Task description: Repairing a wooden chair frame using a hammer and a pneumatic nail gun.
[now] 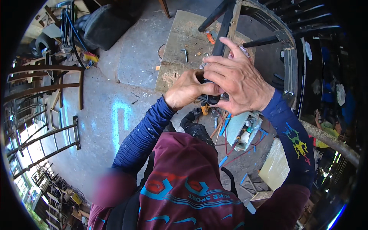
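Note:
My left hand (186, 89) is curled around the lower end of a dark tubular frame bar (218, 40), its thumb pointing right beneath my right hand. My right hand (238, 81) lies over the same piece, index finger lifted and the other fingers bent across it; what sits between the hands is mostly hidden. Under them is a worn wooden board (174, 38) with wood dust, a small L-shaped metal key (185, 55) and an orange-handled tool (210, 37). The bar joins a larger metal frame (289, 73) at upper right.
Furniture frames (46, 81) and black padded items (103, 27) stand at left. Below the board are a light toolbox (239, 138), red hoses and a yellow drill-like tool (205, 110). A pale panel (274, 161) lies at right. Another person (327, 126) is partly visible at far right.

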`<control>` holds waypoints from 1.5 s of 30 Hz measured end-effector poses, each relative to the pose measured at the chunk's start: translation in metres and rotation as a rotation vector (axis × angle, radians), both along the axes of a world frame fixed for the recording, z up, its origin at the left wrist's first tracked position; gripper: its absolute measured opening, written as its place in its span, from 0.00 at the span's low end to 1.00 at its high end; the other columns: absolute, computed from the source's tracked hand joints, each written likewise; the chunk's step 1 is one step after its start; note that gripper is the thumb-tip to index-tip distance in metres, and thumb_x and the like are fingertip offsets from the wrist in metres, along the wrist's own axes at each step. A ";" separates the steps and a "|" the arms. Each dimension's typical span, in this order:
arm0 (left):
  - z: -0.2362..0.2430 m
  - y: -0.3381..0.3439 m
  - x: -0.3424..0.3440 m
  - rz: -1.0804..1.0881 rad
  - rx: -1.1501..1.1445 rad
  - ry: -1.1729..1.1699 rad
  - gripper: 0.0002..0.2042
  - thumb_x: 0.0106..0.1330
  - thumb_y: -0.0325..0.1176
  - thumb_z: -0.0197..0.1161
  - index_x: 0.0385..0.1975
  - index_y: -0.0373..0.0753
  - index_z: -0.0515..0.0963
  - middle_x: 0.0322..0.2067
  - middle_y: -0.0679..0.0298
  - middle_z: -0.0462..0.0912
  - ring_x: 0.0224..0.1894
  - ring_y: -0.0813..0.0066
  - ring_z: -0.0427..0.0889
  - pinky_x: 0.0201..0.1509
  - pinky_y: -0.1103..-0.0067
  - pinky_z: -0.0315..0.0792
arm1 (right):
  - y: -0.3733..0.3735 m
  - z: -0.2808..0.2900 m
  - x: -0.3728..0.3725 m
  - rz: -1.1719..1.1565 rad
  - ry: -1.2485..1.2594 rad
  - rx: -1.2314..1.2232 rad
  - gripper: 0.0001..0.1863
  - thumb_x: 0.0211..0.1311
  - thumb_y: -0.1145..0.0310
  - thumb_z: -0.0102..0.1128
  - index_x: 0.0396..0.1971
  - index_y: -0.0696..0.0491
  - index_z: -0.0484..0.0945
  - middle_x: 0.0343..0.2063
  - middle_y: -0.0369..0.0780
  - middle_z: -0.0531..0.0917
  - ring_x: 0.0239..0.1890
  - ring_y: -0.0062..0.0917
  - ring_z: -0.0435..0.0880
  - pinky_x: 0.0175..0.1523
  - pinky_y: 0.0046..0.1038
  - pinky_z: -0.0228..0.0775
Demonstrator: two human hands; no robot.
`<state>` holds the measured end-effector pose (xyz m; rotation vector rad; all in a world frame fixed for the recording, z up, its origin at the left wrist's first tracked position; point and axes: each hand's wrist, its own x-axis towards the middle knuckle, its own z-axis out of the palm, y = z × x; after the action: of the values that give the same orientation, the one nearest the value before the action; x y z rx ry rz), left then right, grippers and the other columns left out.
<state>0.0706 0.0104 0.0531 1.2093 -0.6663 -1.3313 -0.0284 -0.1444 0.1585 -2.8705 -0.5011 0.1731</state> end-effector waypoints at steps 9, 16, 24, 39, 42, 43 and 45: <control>0.004 -0.001 -0.005 0.078 0.035 0.012 0.24 0.54 0.45 0.71 0.40 0.28 0.81 0.33 0.62 0.83 0.36 0.76 0.78 0.46 0.77 0.72 | 0.003 0.028 -0.086 -0.489 -0.094 -0.125 0.55 0.35 0.52 0.78 0.67 0.55 0.64 0.69 0.45 0.66 0.72 0.43 0.61 0.74 0.53 0.48; 0.002 -0.002 -0.006 0.069 0.069 -0.036 0.25 0.56 0.47 0.67 0.42 0.27 0.79 0.33 0.63 0.80 0.37 0.78 0.75 0.46 0.79 0.69 | -0.011 -0.005 -0.195 -0.826 -0.160 -0.248 0.25 0.46 0.62 0.75 0.45 0.59 0.81 0.55 0.42 0.81 0.64 0.42 0.73 0.70 0.52 0.54; 0.003 -0.003 -0.013 0.099 0.092 0.059 0.27 0.58 0.46 0.63 0.48 0.26 0.78 0.36 0.63 0.80 0.39 0.78 0.73 0.47 0.82 0.66 | -0.012 -0.021 -0.203 -0.944 -0.271 -0.239 0.22 0.50 0.61 0.74 0.46 0.53 0.84 0.51 0.37 0.83 0.62 0.37 0.75 0.69 0.52 0.56; 0.009 -0.002 -0.017 0.133 0.158 0.023 0.31 0.51 0.50 0.63 0.47 0.27 0.77 0.38 0.61 0.80 0.41 0.74 0.74 0.49 0.80 0.66 | 0.101 -0.132 -0.208 -1.051 -0.422 0.282 0.10 0.56 0.73 0.68 0.38 0.58 0.81 0.35 0.42 0.83 0.36 0.38 0.82 0.42 0.37 0.74; 0.006 -0.002 -0.012 0.103 0.206 0.021 0.33 0.49 0.51 0.64 0.47 0.27 0.76 0.38 0.62 0.79 0.41 0.74 0.73 0.48 0.80 0.65 | 0.106 -0.157 -0.203 -1.171 -0.396 0.425 0.11 0.58 0.74 0.67 0.40 0.59 0.82 0.37 0.44 0.84 0.39 0.41 0.82 0.44 0.38 0.74; 0.004 0.002 -0.012 0.116 0.251 0.026 0.33 0.49 0.51 0.64 0.47 0.27 0.76 0.38 0.62 0.78 0.41 0.75 0.73 0.47 0.80 0.65 | 0.104 -0.163 -0.202 -1.177 -0.388 0.436 0.11 0.58 0.74 0.67 0.40 0.59 0.82 0.37 0.44 0.84 0.39 0.41 0.82 0.44 0.38 0.74; 0.008 0.001 -0.015 0.154 0.242 0.037 0.32 0.47 0.51 0.64 0.46 0.27 0.75 0.36 0.63 0.78 0.39 0.75 0.73 0.46 0.80 0.66 | 0.095 -0.180 -0.199 -1.281 -0.452 0.486 0.13 0.58 0.71 0.67 0.41 0.60 0.82 0.37 0.45 0.84 0.43 0.46 0.82 0.51 0.42 0.73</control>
<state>0.0556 0.0113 0.0614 1.3963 -0.3840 -1.3273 -0.2272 -0.0499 -0.0214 -2.1805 1.0856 -0.6928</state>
